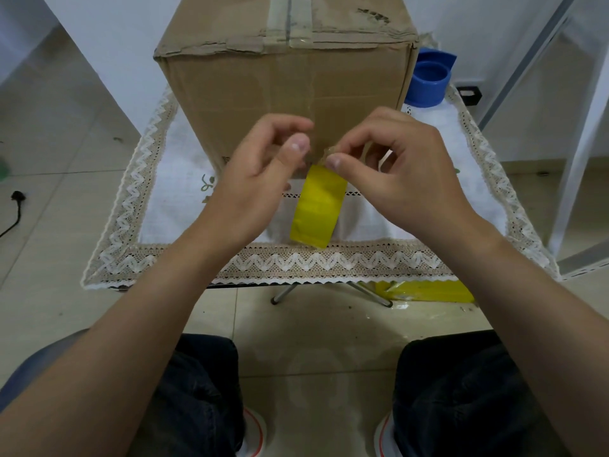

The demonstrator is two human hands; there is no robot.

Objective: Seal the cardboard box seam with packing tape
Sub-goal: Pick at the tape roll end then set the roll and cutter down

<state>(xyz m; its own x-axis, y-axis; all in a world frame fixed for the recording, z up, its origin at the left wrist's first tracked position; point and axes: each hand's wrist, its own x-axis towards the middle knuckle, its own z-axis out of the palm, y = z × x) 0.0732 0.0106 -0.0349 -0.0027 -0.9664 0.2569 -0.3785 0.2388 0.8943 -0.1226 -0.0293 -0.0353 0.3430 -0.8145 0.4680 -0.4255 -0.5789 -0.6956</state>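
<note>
A tall brown cardboard box (286,90) stands on the small table, its top seam covered by a strip of old clear tape (290,21). In front of the box hangs a yellow roll of packing tape (318,207), seen edge-on. My right hand (398,173) pinches the roll's upper end between thumb and forefinger. My left hand (257,179) is beside it on the left, fingers curled, thumb raised near the tape's end. Whether the left fingers touch the tape is hidden.
A white cloth with a lace border (158,206) covers the folding table. A blue plastic cup (428,80) stands right of the box. Yellow tape scraps (428,291) lie on the floor under the table's right side. A black plug and cord (14,206) lie at left.
</note>
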